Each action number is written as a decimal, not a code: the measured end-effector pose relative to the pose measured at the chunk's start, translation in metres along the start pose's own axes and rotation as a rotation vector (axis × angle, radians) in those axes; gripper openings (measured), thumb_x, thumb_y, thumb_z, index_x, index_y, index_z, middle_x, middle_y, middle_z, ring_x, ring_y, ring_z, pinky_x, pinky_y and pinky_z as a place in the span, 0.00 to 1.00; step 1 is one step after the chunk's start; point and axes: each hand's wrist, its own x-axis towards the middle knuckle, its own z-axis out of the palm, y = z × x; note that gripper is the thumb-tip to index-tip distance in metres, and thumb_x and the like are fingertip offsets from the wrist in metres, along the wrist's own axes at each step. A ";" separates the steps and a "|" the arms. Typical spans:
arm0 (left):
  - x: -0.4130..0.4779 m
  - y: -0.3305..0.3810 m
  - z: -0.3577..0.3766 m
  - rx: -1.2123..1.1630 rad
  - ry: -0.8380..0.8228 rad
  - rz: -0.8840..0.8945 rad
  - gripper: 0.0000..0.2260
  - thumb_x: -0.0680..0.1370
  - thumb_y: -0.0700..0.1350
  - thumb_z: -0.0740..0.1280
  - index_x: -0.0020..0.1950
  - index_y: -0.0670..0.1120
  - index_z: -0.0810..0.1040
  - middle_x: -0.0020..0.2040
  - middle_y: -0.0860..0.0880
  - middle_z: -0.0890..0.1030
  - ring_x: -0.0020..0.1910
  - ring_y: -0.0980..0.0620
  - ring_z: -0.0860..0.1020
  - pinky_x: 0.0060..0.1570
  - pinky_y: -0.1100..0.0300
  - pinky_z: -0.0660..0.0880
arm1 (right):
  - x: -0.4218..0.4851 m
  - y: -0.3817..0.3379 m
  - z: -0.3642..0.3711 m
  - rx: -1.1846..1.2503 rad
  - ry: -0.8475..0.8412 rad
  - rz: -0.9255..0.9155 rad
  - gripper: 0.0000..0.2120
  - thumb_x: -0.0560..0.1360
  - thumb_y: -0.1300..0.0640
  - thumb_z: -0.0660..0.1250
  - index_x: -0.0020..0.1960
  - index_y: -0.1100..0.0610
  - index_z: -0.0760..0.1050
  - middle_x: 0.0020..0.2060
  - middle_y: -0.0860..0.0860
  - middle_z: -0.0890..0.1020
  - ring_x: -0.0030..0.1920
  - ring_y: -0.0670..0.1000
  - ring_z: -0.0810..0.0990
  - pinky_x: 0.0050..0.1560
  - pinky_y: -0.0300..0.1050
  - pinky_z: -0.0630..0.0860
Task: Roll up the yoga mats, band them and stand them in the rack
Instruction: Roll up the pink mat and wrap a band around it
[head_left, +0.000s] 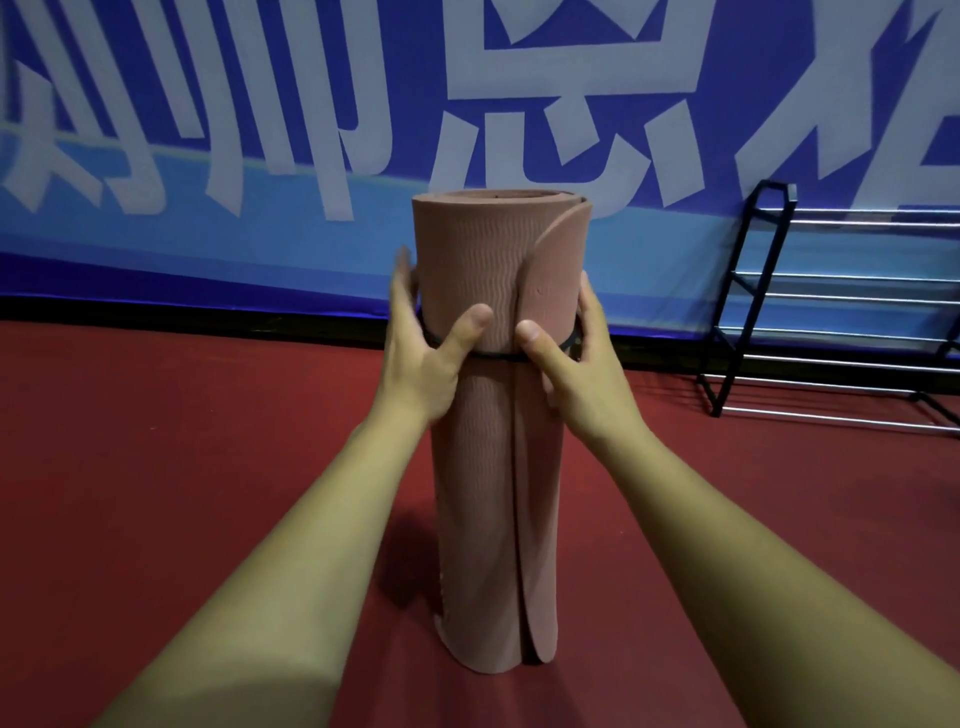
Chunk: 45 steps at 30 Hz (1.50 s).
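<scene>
At the mat's upper half, fingers: those of the left hand (415, 358) and the right hand (576, 364) are spread and curled around a rolled pink yoga mat (493, 467) from opposite sides, thumbs pointing up on its near face.
Left hand: wrapped on the roll's left side, its fingers (402, 280) reaching behind and blurred.
Right hand: wrapped on the right side, thumb pressed on the loose outer flap of the mat.
Band: a thin black band (498, 357) runs around the roll at thumb level, passing under both hands and stretched off the mat at either side.
Mat: stands upright on its end on the red floor (156, 467), flap edge facing the camera.
Rack: a black-framed rack (831, 312) with silver rails stands at the right, well apart from the mat, against the wall.
Wall: a blue banner (260, 104) with large pale characters.
</scene>
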 end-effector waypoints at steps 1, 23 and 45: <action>0.000 -0.001 0.001 0.003 -0.018 -0.005 0.56 0.62 0.79 0.67 0.81 0.47 0.58 0.76 0.50 0.69 0.73 0.57 0.69 0.70 0.67 0.65 | 0.002 0.002 0.001 -0.001 -0.004 -0.009 0.54 0.64 0.27 0.73 0.82 0.44 0.56 0.76 0.41 0.68 0.73 0.38 0.69 0.74 0.47 0.68; -0.042 -0.042 -0.009 0.140 -0.146 -0.187 0.57 0.57 0.80 0.70 0.78 0.50 0.64 0.70 0.51 0.76 0.69 0.55 0.74 0.70 0.47 0.71 | -0.023 0.028 -0.011 -0.081 -0.132 0.160 0.50 0.59 0.29 0.78 0.74 0.50 0.67 0.61 0.44 0.81 0.55 0.36 0.80 0.51 0.34 0.77; -0.036 -0.032 -0.007 0.028 -0.122 -0.153 0.60 0.53 0.77 0.74 0.76 0.47 0.62 0.66 0.55 0.75 0.63 0.67 0.74 0.60 0.71 0.71 | -0.018 0.024 -0.020 -0.075 -0.197 0.149 0.55 0.61 0.38 0.82 0.81 0.47 0.58 0.70 0.43 0.74 0.63 0.31 0.75 0.52 0.34 0.78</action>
